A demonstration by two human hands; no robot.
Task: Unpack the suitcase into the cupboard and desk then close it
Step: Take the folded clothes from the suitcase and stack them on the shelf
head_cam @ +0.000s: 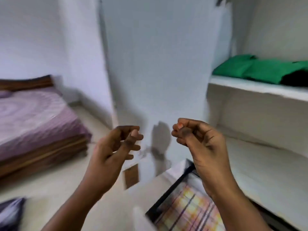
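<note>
Both hands raised mid-air in front of a smooth, pale painted wall, apart from each other, neither touching anything. Left hand: fingers loosely curled, thumb tip near the forefinger, nothing held. Right hand: fingers bunched more tightly toward the thumb, also holding nothing that shows. The frame is motion-blurred, so fine detail is soft.

Suitcase low in the view, below the right forearm: lid open, dark straight rim, and inside a flat fabric in a yellow, pink and white check. It lies on the pale floor just beside the cupboard.

Cupboard at right: thick white masonry-looking shelves with rough edges. On the upper shelf lies folded green cloth, matte and soft-cornered, with something black touching its right end. The lower shelf is a broad white slab.

At left, a low wooden bed with a purple patterned sheet, brown frame edges showing. A dark, striped cloth object sits at the bottom-left corner, too blurred to identify.
</note>
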